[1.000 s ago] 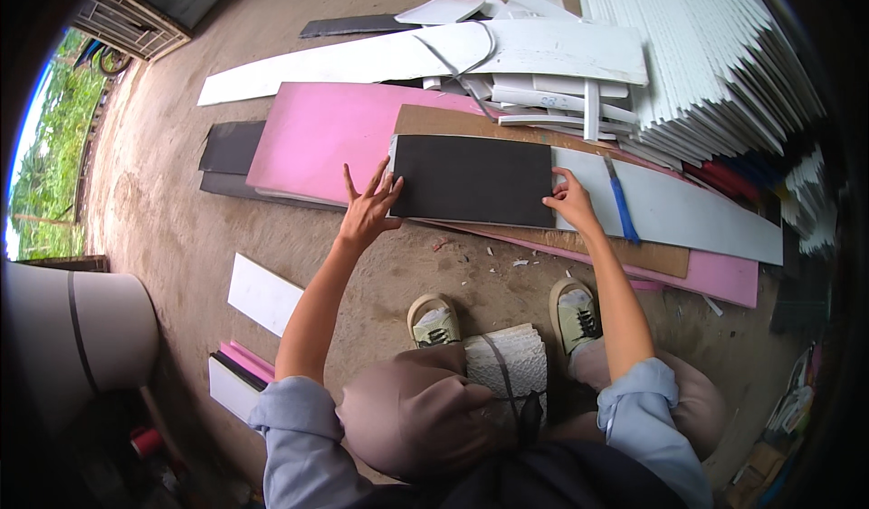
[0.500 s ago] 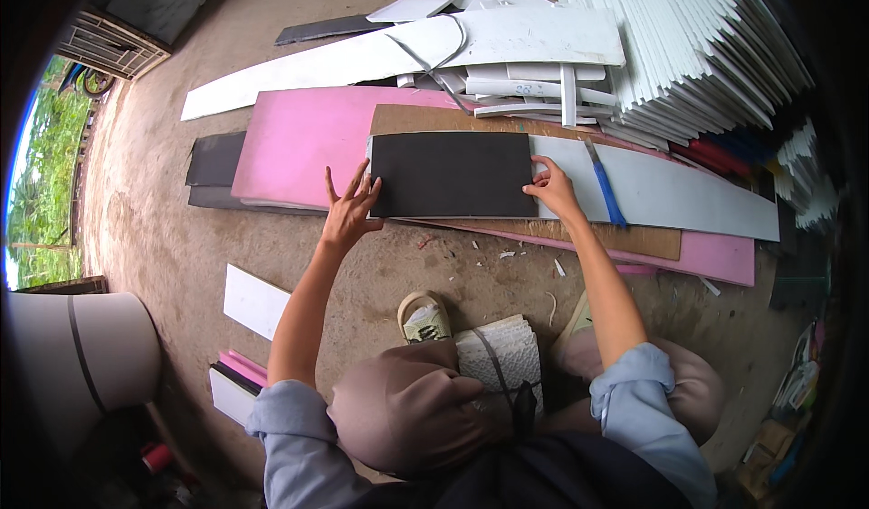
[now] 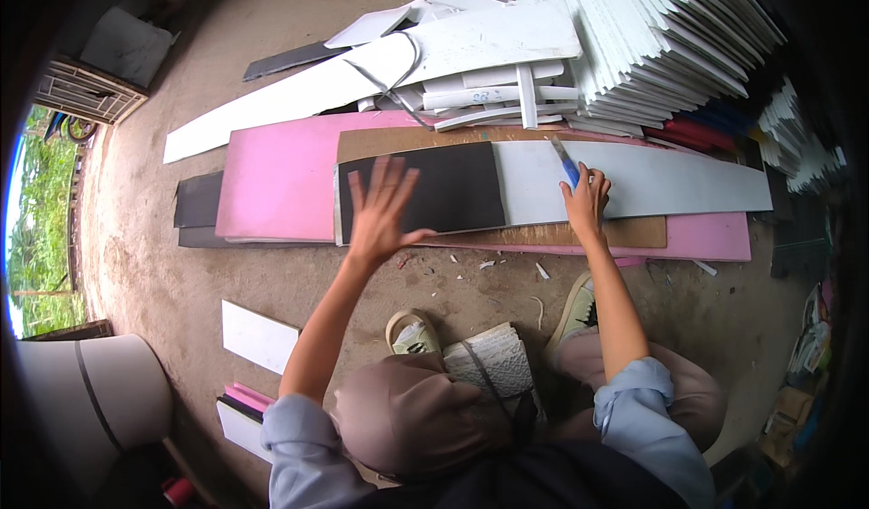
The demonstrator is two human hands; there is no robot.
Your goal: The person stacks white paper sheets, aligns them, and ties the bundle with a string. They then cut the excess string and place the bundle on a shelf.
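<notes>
Black sheet [image 3: 424, 190] under spread, released fingers [image 3: 385, 192] of the left hand [image 3: 380, 215], palm down over the sheet's near edge (contact or hover: cannot tell). Right hand [image 3: 586, 203] further right, fingers curled and grasping a blue-handled cutter [image 3: 567, 165], blade end aimed away from the body across a pale grey panel [image 3: 652, 181]. Black sheet overlapping the left end of that grey panel, both flat on a brown board [image 3: 579, 234], itself stacked on a pink foam slab [image 3: 272, 183] along the ground. Dark offcuts [image 3: 197, 203] protruding at the slab's left end. Beyond the slab, loose white strips and panels [image 3: 471, 52]; at upper right, a tall fanned pile of white boards [image 3: 634, 38]. Small white scraps [image 3: 541, 272] on the dirt floor [image 3: 145, 264] just before the feet; one white rectangular piece [image 3: 258, 337] near the left elbow.
</notes>
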